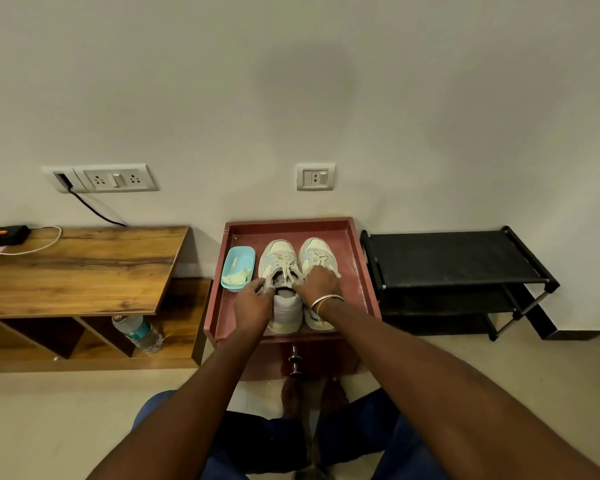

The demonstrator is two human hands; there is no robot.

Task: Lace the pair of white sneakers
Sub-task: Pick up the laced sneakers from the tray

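On red tray (354, 271): white sneakers (280, 252), blue dish (238, 266) at its left edge.
Left hand (253, 302): pinches lace (286, 268).
Right hand (321, 285): grips lace.
Beside tray: wooden tabletop (77, 268), black rack (454, 258).

Red tray (355, 268) carries two white sneakers (280, 258), blue dish (239, 263)

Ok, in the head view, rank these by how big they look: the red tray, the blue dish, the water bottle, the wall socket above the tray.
1. red tray
2. water bottle and blue dish: look about alike, so unranked
3. wall socket, smallest
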